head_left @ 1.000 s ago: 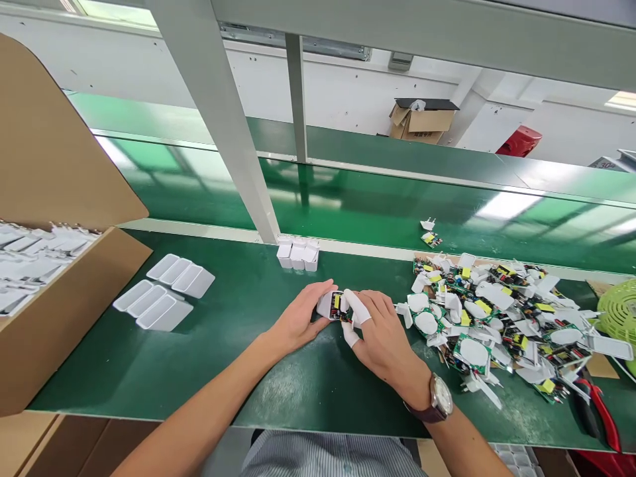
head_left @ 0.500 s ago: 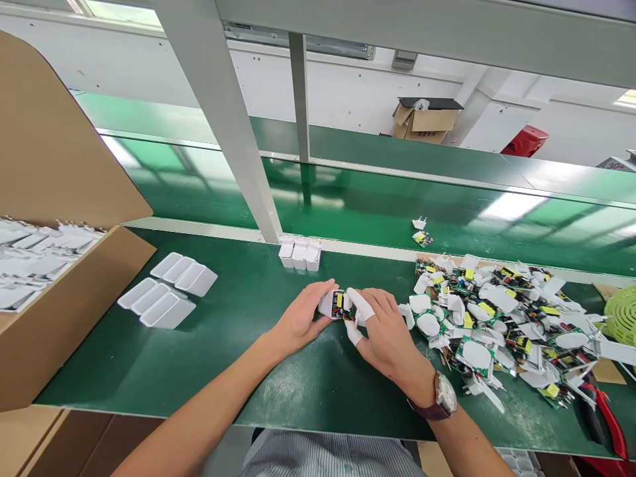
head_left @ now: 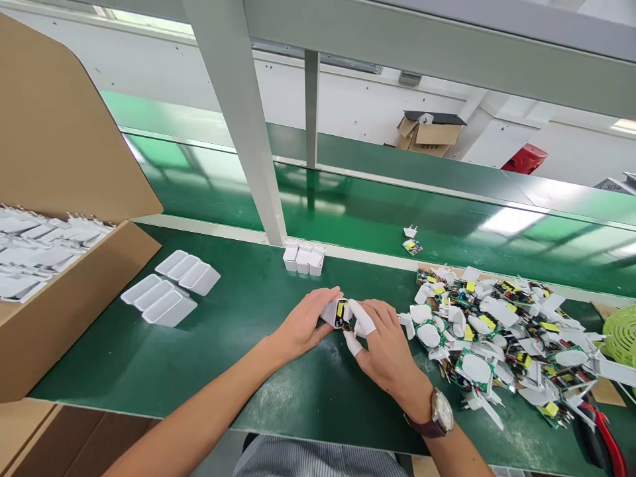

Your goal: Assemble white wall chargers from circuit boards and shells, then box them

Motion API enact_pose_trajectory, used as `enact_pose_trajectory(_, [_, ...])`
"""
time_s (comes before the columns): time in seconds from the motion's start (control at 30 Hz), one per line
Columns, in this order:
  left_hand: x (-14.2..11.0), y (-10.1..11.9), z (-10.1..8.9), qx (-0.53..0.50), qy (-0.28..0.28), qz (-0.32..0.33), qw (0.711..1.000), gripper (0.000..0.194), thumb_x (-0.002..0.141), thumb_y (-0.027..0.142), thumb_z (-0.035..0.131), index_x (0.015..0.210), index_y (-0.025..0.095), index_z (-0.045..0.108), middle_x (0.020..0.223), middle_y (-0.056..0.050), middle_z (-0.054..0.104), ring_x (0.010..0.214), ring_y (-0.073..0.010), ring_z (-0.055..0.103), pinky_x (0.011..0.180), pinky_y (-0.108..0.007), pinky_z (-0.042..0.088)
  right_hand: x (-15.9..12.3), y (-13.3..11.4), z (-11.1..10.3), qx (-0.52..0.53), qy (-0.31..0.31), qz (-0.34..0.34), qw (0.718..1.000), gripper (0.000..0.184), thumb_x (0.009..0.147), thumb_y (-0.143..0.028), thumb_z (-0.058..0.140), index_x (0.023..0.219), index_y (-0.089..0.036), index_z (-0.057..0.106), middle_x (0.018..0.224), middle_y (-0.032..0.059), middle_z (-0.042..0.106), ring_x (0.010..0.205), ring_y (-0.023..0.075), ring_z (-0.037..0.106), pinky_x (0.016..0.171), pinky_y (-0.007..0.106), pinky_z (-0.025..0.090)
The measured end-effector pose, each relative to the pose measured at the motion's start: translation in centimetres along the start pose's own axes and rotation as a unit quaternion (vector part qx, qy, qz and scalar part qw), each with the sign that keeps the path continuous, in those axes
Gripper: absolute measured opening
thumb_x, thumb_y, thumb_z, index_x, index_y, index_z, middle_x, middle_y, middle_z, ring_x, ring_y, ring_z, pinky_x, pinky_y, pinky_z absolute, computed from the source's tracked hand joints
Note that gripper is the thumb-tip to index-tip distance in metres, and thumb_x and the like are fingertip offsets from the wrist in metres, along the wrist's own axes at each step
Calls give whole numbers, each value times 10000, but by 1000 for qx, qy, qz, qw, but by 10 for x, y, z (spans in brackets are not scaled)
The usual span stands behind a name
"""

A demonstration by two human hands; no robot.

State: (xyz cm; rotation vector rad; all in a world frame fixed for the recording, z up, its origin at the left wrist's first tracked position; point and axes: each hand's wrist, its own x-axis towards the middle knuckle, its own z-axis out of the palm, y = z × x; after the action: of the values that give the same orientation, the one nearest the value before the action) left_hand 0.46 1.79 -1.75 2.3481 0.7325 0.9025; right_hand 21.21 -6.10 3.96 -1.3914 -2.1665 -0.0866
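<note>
My left hand (head_left: 305, 322) is closed around a small white charger shell (head_left: 330, 311) at the middle of the green bench. My right hand (head_left: 380, 341), with white finger cots on thumb and forefinger, pinches a green circuit board with a yellow part (head_left: 342, 311) that sits partly inside that shell. The two hands meet over this one piece. A watch is on my right wrist.
A heap of circuit boards and white plug caps (head_left: 497, 331) lies to the right. Two groups of white shells (head_left: 169, 291) lie at left beside a cardboard box (head_left: 59, 311). Three finished shells (head_left: 303, 257) stand by the post. Red-handled pliers (head_left: 603, 434) lie far right.
The hands stay together on the shell and board; the board seems pushed slightly further in. The camera has shifted a little, and the loose plug on the conveyor has drifted left.
</note>
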Motion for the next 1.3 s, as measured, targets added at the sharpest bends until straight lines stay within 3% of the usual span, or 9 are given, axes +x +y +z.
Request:
enact_pose_trajectory(0.1, [0, 3, 0, -10, -12, -4, 1000, 695, 973, 224, 625, 1568, 281, 272, 1435, -136, 582, 1352, -292, 548, 1129, -533, 480, -1, -2, 3, 17, 4, 2, 1000, 467, 915, -112, 533, 1380, -146, 501, 1194, 147, 663, 1113, 308, 589, 999, 527, 507])
enact_pose_trajectory(0.27, [1, 9, -4, -130, -98, -61, 985, 856, 970, 216, 598, 1627, 296, 55, 1534, -136, 507, 1361, -259, 566, 1125, -504, 497, -3, 5, 2, 146, 9, 72, 987, 380, 983, -216, 555, 1362, -194, 535, 1191, 126, 687, 1103, 267, 638, 947, 469, 571])
enact_pose_trajectory(0.4, [2, 9, -7, -167, -47, -97, 980, 712, 982, 233, 569, 1597, 257, 212, 1478, -147, 553, 1352, -252, 573, 1162, -516, 454, -5, 22, 6, 204, 13, 101, 974, 286, 1011, -180, 500, 1258, -234, 632, 1301, 118, 652, 1231, 241, 612, 1041, 466, 545])
enact_pose_trajectory(0.53, [5, 8, -9, -230, -21, -165, 959, 637, 1017, 361, 554, 1576, 257, 267, 1479, -129, 570, 1383, -257, 547, 1182, -492, 435, -3, 33, 23, 285, -54, 68, 954, 429, 994, -229, 566, 1422, -253, 539, 1453, 120, 571, 1330, 248, 566, 1122, 478, 496])
enact_pose_trajectory(0.7, [8, 9, -8, -255, -14, -238, 937, 575, 1045, 460, 469, 1556, 252, 307, 1485, -102, 581, 1357, -244, 572, 1149, -429, 468, -3, 32, 48, 381, -10, 165, 910, 465, 930, -299, 675, 1373, -249, 541, 1250, 98, 708, 1055, 220, 725, 921, 395, 632])
enact_pose_trajectory(0.77, [8, 10, -9, -231, -15, -237, 943, 547, 1046, 469, 456, 1539, 258, 344, 1480, -87, 589, 1338, -247, 588, 1135, -430, 479, -4, 28, 53, 364, 11, 165, 917, 358, 933, -283, 663, 1281, -242, 592, 1199, 88, 721, 1010, 215, 733, 902, 393, 637])
enact_pose_trajectory(0.93, [6, 13, -10, -179, -22, -211, 961, 477, 1045, 445, 464, 1488, 267, 446, 1513, -81, 554, 1326, -256, 599, 1126, -432, 488, -4, 22, 57, 232, 0, 9, 973, 415, 975, -188, 574, 1382, -270, 571, 1334, 115, 651, 1205, 251, 654, 1013, 432, 584])
enact_pose_trajectory(1.17, [3, 13, -8, -167, -4, -103, 981, 875, 980, 441, 621, 1632, 267, 65, 1609, -167, 409, 1480, -292, 429, 1217, -490, 371, -4, 24, 53, 188, 52, -3, 981, 432, 979, -176, 536, 1410, -212, 530, 1264, 145, 675, 1094, 247, 696, 916, 385, 621])
enact_pose_trajectory(1.3, [3, 11, -6, -155, 2, -53, 987, 885, 983, 521, 584, 1636, 273, 41, 1612, -180, 399, 1482, -294, 426, 1213, -488, 369, -9, 27, 55, 175, 33, 8, 984, 466, 927, -99, 509, 1383, -193, 544, 1260, 151, 669, 1110, 259, 682, 918, 398, 616])
